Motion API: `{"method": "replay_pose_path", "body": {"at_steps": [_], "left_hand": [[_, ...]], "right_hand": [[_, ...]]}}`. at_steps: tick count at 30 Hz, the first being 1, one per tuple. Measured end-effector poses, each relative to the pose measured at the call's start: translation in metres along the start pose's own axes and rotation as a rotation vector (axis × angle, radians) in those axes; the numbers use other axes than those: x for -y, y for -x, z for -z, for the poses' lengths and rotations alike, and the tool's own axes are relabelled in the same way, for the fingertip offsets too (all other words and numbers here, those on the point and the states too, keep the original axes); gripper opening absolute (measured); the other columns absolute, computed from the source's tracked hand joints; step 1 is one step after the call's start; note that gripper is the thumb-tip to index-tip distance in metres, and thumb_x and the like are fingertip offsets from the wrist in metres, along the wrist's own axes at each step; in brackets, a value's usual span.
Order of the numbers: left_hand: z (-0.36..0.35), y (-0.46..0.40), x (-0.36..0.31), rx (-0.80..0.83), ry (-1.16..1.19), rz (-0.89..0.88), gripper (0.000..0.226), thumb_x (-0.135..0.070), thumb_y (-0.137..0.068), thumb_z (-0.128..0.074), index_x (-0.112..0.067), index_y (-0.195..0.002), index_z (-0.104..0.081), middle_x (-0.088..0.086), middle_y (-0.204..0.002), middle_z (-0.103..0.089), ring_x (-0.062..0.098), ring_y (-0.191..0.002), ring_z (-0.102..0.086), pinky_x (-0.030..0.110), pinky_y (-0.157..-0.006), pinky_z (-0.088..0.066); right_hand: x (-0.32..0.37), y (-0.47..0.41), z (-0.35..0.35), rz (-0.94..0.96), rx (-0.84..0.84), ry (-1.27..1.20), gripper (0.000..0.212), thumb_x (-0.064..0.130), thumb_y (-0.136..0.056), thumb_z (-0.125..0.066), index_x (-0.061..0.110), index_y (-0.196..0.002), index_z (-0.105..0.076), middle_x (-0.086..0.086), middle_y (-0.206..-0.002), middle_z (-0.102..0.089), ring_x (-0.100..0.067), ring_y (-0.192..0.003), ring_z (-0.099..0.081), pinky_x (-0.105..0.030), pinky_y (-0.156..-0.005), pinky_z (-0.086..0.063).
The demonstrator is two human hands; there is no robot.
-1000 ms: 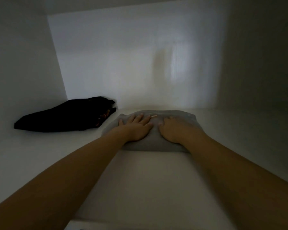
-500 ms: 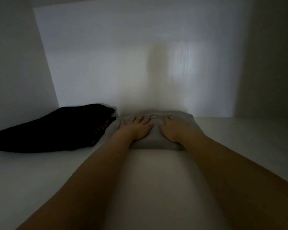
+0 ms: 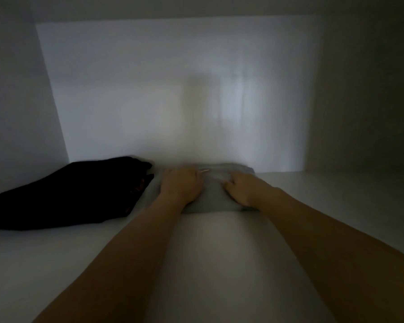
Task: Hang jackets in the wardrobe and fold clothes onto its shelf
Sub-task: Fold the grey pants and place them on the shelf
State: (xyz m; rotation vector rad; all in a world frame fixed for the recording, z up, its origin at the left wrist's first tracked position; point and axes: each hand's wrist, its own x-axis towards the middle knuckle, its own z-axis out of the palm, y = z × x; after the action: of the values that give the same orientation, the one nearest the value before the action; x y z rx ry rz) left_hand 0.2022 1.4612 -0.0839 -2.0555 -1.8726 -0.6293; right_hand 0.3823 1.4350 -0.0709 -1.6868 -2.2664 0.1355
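On the shelf (image 3: 208, 264) we count two folded items: a grey garment (image 3: 216, 197) under our left hand (image 3: 181, 186) and right hand (image 3: 244, 191), both laid flat on top, fingers relaxed, and a black garment (image 3: 68, 194) just left of the left hand. We judge shelf placement nearly done for the grey one; no jackets or hangers are in view, so the hanging cannot be assessed.

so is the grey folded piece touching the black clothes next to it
Cannot tell. In the head view the grey folded piece lies close beside the black clothes on the shelf, but the dim, blurred strip between them hides any contact or gap.
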Motion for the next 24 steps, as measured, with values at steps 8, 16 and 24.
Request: {"method": "replay_pose_path", "body": {"at_steps": [8, 16, 24], "left_hand": [[0.057, 0.077, -0.052, 0.014, 0.209, -0.21, 0.053, -0.03, -0.1, -0.04, -0.006, -0.146, -0.033, 0.019, -0.142, -0.047, 0.035, -0.125, -0.047, 0.036, -0.104, -0.033], [0.104, 0.172, -0.112, 0.021, 0.324, -0.537, 0.05, -0.028, -0.098, -0.043, -0.005, -0.142, -0.038, 0.015, -0.142, -0.045, 0.032, -0.125, -0.044, 0.037, -0.103, -0.036], [0.192, 0.295, -0.188, 0.032, 0.43, -0.775, 0.048, -0.025, -0.095, -0.044, -0.006, -0.138, -0.042, 0.013, -0.14, -0.046, 0.031, -0.126, -0.044, 0.035, -0.101, -0.037]], "right_hand": [[-0.012, 0.131, 0.047, -0.276, -0.116, 0.02, 0.058, 0.035, -0.097, -0.05, 0.012, -0.147, -0.032, -0.009, -0.152, -0.033, -0.025, -0.136, -0.037, -0.033, -0.107, -0.032], [0.015, 0.306, 0.069, -0.521, -0.272, 0.094, 0.062, 0.03, -0.095, -0.05, 0.015, -0.15, -0.025, -0.007, -0.154, -0.031, -0.028, -0.136, -0.037, -0.034, -0.108, -0.033], [0.053, 0.495, 0.103, -0.725, -0.41, 0.128, 0.058, 0.024, -0.093, -0.052, 0.012, -0.147, -0.032, -0.008, -0.152, -0.034, -0.026, -0.137, -0.035, -0.033, -0.11, -0.029]]}}
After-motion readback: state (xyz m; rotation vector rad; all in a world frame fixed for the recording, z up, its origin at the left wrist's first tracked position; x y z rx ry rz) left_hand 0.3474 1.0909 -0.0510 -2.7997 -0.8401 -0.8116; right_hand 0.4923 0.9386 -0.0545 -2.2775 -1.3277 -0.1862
